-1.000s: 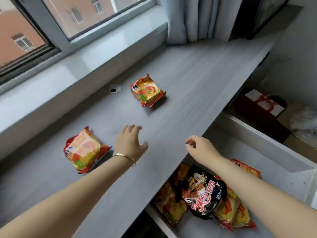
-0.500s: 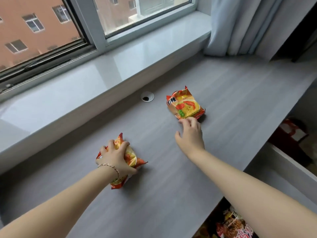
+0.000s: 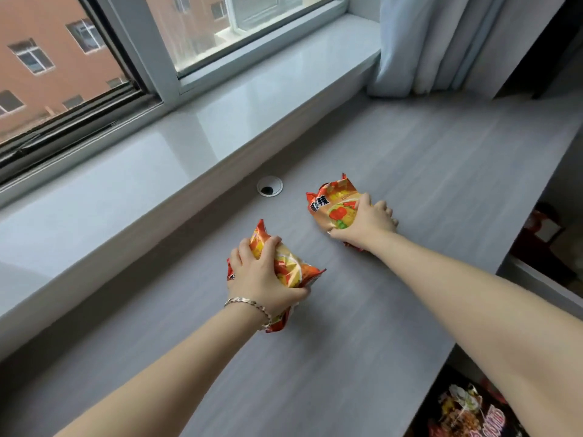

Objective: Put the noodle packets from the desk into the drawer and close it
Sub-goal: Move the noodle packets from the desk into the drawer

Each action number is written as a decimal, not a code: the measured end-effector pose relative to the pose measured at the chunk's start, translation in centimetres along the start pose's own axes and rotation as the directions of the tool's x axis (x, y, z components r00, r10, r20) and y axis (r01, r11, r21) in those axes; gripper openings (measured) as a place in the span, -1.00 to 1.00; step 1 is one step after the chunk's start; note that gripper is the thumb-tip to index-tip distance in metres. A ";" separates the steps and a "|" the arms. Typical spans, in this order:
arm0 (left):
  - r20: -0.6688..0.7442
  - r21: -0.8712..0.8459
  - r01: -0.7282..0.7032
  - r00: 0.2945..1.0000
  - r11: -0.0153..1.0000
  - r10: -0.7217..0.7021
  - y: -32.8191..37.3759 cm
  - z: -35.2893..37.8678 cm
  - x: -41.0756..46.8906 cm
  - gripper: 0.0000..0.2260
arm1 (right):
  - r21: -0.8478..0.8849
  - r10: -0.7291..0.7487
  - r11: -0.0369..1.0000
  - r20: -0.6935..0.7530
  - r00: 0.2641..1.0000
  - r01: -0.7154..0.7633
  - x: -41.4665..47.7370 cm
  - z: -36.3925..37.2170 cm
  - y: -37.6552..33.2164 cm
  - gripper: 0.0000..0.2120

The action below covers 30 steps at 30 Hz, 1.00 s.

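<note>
Two orange-and-yellow noodle packets are on the grey desk (image 3: 362, 326). My left hand (image 3: 262, 275), with a bracelet at the wrist, is clenched around the near packet (image 3: 291, 269), which is crumpled and tipped up on its edge. My right hand (image 3: 367, 223) grips the far packet (image 3: 334, 201) from its right side, fingers curled over it, while it lies on the desk. At the bottom right the open drawer (image 3: 467, 408) shows a dark noodle packet inside; most of the drawer is hidden by my right arm and the frame edge.
A round cable hole (image 3: 269, 187) sits in the desk just behind the packets. A pale windowsill (image 3: 157, 159) runs along the back under the window. A curtain (image 3: 441, 42) hangs at the back right. Red items (image 3: 542, 234) lie beyond the desk's right edge.
My right hand went from just touching the far packet to gripping it. My left hand has closed tighter and tipped its packet up. The view moved closer.
</note>
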<state>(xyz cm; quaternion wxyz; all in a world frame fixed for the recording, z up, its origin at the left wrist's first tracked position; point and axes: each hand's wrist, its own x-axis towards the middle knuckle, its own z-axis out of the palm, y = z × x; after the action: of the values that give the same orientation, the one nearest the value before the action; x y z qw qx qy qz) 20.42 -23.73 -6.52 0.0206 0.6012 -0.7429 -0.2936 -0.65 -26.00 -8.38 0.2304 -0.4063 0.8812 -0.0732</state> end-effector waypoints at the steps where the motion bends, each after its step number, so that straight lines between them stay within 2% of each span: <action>1: 0.007 -0.002 -0.021 1.000 1.000 0.021 0.6 0.2 -0.2 -0.19 | 0.060 0.002 0.998 0.021 1.000 -0.004 -1.0 -0.3 0.6 -0.18; 4: 0.037 -0.057 -0.059 0.997 0.997 0.062 3.1 0.6 -1.3 -0.21 | 0.262 -0.023 0.965 0.080 0.997 0.002 -4.8 -1.3 3.6 -0.22; 7: 0.040 -0.144 -0.103 0.993 0.984 0.110 6.2 1.6 -3.4 -0.25 | 0.347 -0.023 0.938 0.108 0.994 -0.016 -9.4 -2.8 8.7 -0.16; 9: 0.048 -0.184 -0.141 0.987 0.973 0.153 7.8 2.6 -5.1 -0.26 | 0.343 -0.003 0.939 0.095 0.995 -0.030 -12.1 -3.2 12.6 -0.15; 13: 0.136 -0.208 -0.256 0.948 0.944 0.287 12.2 6.9 -10.4 -0.21 | 0.268 0.156 0.951 0.018 0.988 -0.155 -18.4 -2.8 22.7 -0.18; 16: 0.216 -0.211 -0.307 0.911 0.928 0.350 14.6 10.8 -14.3 -0.12 | 0.165 0.336 0.930 -0.022 0.942 -0.328 -21.5 -0.3 28.8 -0.13; 18: 0.271 -0.196 -0.330 0.887 0.923 0.375 15.9 13.8 -16.8 -0.13 | 0.121 0.451 0.887 -0.031 0.892 -0.445 -23.1 1.6 32.4 -0.11; 20: 0.307 -0.159 -0.356 0.869 0.921 0.389 16.4 16.2 -18.5 -0.17 | 0.142 0.507 0.853 -0.003 0.862 -0.501 -23.9 3.0 34.7 -0.14; 24: 0.342 -0.053 -0.291 0.893 0.955 0.291 16.6 19.8 -19.9 -0.24 | 0.209 0.456 0.862 0.072 0.887 -0.461 -24.0 4.4 37.2 -0.28; 26: 0.356 -0.008 -0.239 0.907 0.971 0.226 16.8 21.1 -20.0 -0.23 | 0.255 0.405 0.883 0.012 0.914 -0.395 -23.8 4.1 37.5 -0.44; 27: 0.361 0.023 -0.230 0.909 0.973 0.207 17.0 21.7 -20.1 -0.22 | 0.342 0.364 0.878 -0.027 0.931 -0.334 -23.8 3.6 37.2 -0.49; 28: 0.365 0.049 -0.229 0.910 0.972 0.196 17.2 22.3 -20.2 -0.21 | 0.463 0.310 0.847 -0.033 0.950 -0.260 -23.8 3.0 36.8 -0.53; 29: 0.365 0.066 -0.232 0.911 0.971 0.193 17.5 22.8 -20.3 -0.20 | 0.592 0.241 0.778 0.027 0.970 -0.210 -23.9 2.3 36.2 -0.54; 30: 0.360 0.077 -0.241 0.912 0.968 0.198 17.8 23.3 -20.5 -0.19 | 0.704 0.152 0.677 0.152 0.977 -0.215 -23.9 1.7 35.5 -0.52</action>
<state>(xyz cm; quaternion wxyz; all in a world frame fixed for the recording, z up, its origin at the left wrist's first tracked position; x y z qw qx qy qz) 1.45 6.29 -10.98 -0.1150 0.4523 -0.8137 -0.3465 -10.60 15.46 -12.81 0.4117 -0.1965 0.8091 -0.3704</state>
